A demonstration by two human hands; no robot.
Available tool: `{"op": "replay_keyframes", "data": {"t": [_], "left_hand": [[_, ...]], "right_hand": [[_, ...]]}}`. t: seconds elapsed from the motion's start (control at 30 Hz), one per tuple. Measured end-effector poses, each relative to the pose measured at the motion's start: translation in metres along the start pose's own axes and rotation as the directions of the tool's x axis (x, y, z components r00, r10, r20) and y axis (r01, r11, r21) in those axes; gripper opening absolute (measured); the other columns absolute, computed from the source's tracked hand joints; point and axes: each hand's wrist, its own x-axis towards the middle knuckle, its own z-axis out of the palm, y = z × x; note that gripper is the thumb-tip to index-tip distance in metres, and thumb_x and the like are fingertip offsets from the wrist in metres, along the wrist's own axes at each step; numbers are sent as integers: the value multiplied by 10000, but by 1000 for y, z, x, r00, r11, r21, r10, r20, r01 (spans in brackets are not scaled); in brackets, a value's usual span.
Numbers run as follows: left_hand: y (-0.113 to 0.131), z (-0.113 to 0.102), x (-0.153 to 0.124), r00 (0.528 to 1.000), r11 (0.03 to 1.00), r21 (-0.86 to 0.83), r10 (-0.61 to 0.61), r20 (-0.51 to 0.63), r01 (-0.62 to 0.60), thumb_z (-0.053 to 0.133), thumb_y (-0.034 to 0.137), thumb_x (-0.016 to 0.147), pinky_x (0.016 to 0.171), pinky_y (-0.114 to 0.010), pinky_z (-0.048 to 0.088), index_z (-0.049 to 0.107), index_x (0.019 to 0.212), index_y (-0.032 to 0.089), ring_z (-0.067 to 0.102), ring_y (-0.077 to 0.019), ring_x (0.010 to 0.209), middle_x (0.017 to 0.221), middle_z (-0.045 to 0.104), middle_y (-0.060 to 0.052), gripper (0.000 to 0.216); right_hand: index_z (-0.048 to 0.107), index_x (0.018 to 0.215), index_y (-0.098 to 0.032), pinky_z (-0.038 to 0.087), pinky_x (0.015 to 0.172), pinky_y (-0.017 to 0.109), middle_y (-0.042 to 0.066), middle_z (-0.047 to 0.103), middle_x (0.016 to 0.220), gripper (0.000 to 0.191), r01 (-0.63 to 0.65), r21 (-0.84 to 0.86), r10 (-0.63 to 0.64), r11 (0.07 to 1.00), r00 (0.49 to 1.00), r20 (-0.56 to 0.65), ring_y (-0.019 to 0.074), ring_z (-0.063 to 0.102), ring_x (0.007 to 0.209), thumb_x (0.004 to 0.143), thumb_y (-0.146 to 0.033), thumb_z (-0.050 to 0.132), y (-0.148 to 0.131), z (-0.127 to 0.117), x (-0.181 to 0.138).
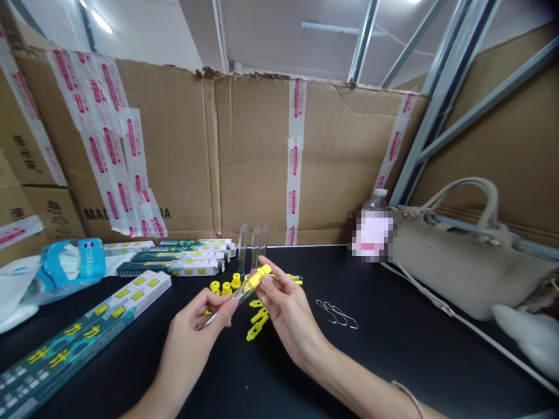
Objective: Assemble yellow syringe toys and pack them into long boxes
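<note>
A clear tube is tilted up to the right in front of me, with a yellow cap at its upper end. My left hand pinches the lower part of the tube between thumb and fingers. At the other end, the fingers of my right hand are closed on the yellow cap. Just behind lie several loose yellow caps, partly hidden by my hands. Below the tube are flat yellow pieces with holes. Clear tubes stand upright farther back.
Flat printed boxes lie at the back left, with a long box nearer me. Metal S-hooks rest right of my hands. A bottle and a beige handbag stand at right. Cardboard walls the back.
</note>
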Motion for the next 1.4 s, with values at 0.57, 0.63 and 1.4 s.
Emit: {"op": "replay_keyframes", "data": {"t": [0.57, 0.63, 1.4], "left_hand": [[3, -2, 2, 1000, 1000, -6, -12, 11, 13, 732, 578, 701, 239, -163, 191, 625, 691, 194, 292, -23, 280, 572, 594, 45, 399], [2, -2, 2, 1000, 1000, -5, -15, 18, 15, 729, 572, 710, 240, -164, 195, 625, 697, 194, 286, -22, 285, 582, 596, 44, 392], [-3, -5, 2, 997, 998, 15, -56, 50, 55, 722, 537, 747, 258, -162, 200, 619, 748, 185, 275, -12, 296, 628, 612, 41, 367]], "right_hand": [[718, 960, -155, 523, 929, 227, -1, 732, 845, 351, -53, 32, 53, 998, 999, 6, 120, 693, 860, 658, -208, 889, 0, -1, 2], [707, 832, -159, 535, 920, 246, -17, 709, 746, 276, -32, 39, 32, 999, 999, -7, 119, 693, 796, 642, -204, 902, 1, -2, 2], [743, 983, -169, 541, 902, 205, 1, 738, 864, 394, -74, 44, 74, 996, 997, 4, 117, 697, 882, 628, -197, 911, 1, -4, 2]]}}
